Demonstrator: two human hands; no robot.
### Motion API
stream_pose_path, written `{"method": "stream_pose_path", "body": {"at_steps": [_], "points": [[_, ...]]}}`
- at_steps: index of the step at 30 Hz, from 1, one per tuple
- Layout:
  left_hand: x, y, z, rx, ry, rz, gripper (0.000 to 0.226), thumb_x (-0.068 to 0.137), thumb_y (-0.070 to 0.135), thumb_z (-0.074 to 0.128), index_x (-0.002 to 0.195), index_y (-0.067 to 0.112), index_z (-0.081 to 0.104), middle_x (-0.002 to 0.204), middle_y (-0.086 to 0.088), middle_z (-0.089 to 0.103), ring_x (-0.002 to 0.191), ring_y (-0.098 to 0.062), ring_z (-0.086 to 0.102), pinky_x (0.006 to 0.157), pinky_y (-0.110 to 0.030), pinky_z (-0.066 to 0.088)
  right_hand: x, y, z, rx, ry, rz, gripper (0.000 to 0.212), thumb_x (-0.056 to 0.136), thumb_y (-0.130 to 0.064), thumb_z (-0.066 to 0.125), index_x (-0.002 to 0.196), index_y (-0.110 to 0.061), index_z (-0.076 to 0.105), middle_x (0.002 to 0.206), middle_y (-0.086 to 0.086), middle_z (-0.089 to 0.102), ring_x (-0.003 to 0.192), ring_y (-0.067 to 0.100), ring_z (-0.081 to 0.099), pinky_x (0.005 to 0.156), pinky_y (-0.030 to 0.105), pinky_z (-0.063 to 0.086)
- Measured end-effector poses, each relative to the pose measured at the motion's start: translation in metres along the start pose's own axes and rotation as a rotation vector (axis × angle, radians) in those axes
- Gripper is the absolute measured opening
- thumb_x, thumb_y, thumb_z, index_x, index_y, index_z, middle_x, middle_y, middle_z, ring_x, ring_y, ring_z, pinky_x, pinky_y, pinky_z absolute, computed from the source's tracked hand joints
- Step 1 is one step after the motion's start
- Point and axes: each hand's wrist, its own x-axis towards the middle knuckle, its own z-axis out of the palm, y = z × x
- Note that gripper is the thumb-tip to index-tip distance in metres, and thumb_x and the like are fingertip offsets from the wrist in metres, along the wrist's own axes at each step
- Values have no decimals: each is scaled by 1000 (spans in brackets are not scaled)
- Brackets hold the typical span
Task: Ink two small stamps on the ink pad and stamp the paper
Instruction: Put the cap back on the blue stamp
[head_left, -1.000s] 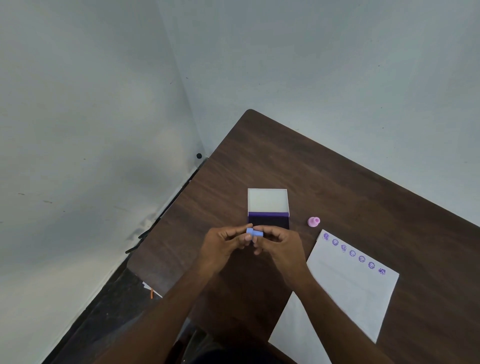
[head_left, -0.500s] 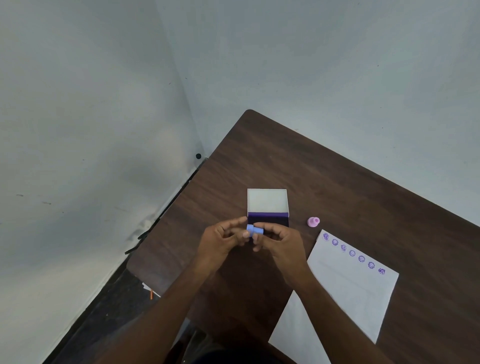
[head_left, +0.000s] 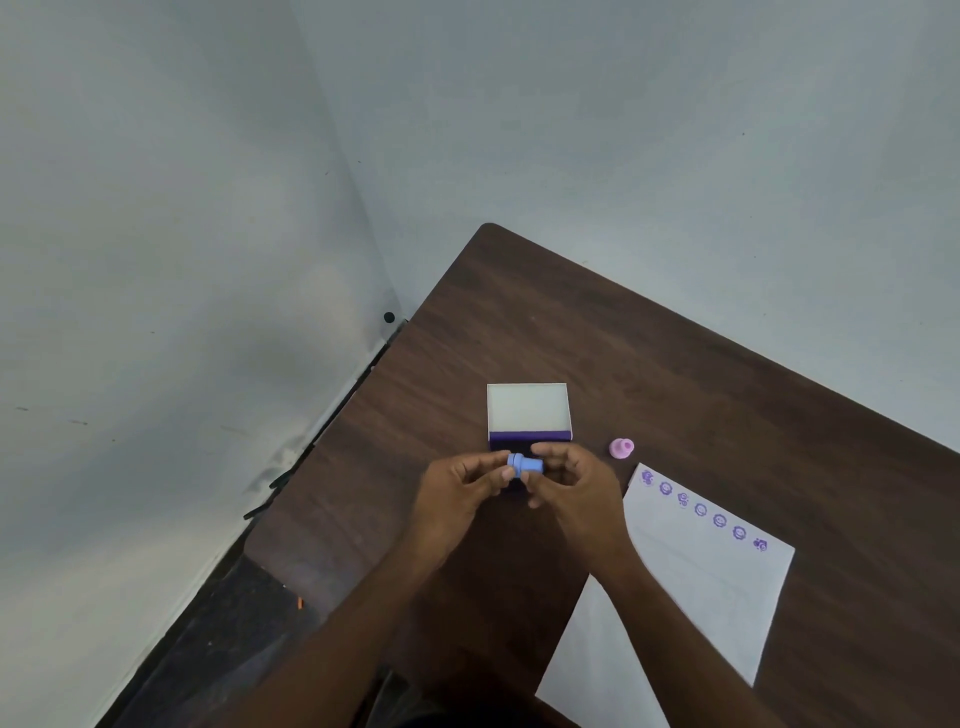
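over table (head_left: 675, 364), blue stamp (head_left: 525, 464) lies sideways (both hands pinching).

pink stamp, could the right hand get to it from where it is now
Probably yes. The pink stamp stands alone on the bare table, just beyond the right hand, nothing between them. But that hand shares the blue stamp with the left hand.

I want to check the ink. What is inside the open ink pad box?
Inside the ink pad box, only a dark purple strip shows under the raised lid. The hands holding the blue stamp cover the rest.
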Motion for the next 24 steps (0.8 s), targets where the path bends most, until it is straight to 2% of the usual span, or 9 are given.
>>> {"method": "stream_pose_path", "body": {"at_steps": [3, 6, 8, 11, 17, 22, 24], "points": [[5, 5, 14, -19, 14, -39, 20, 83, 22, 73, 103, 19, 75, 87, 5, 77, 81, -9, 72, 72, -18, 56, 5, -2, -10, -86, 57, -17, 25, 82, -20, 71, 106, -14, 66, 93, 3, 71, 73, 14, 68, 62, 15, 56], [11, 6, 24, -109, -12, -118, 19, 82, 25, 73, 99, 19, 76, 87, -1, 77, 81, -16, 72, 80, -27, 58, 10, -5, -21, -123, 52, -12, 23, 84, -23, 69, 104, -13, 67, 84, 1, 68, 63, 7, 63, 56, 5, 48], [13, 7, 27, -132, -15, -131, 19, 81, 27, 74, 98, 19, 77, 86, -4, 77, 80, -18, 71, 81, -30, 58, 13, -5, -28, -142, 37, -16, 25, 84, -25, 69, 105, -14, 67, 87, 2, 70, 66, 9, 65, 59, 7, 50], [15, 8, 29, -101, -21, -104, 19, 83, 26, 72, 99, 18, 77, 86, -3, 77, 80, -19, 70, 82, -31, 58, 14, -2, -34, -134, 14, -20, 27, 83, -24, 71, 108, -15, 69, 99, 6, 72, 76, 16, 68, 69, 17, 57], [19, 15, 25, -80, -62, -83, 17, 81, 21, 74, 98, 20, 78, 89, -1, 77, 83, -16, 71, 82, -28, 57, 13, -3, -31, -126, 33, -63, 23, 82, -19, 71, 105, -13, 70, 91, -4, 66, 68, 6, 64, 60, 3, 47], [23, 24, 24, -127, -112, -61, 22, 79, 9, 75, 100, 16, 77, 96, 0, 77, 92, -15, 72, 83, -26, 57, 16, -3, -33, -104, 27, -35, 24, 84, -24, 69, 106, -14, 70, 80, -2, 68, 62, 7, 64, 61, 6, 48], [24, 28, 26, -121, -115, -42, 23, 79, 7, 75, 100, 18, 77, 96, 3, 77, 93, -13, 72, 82, -22, 57, 18, -2, -35, -117, 26, -25, 25, 84, -27, 68, 107, -15, 69, 82, 1, 70, 64, 9, 65, 64, 9, 50]]}}
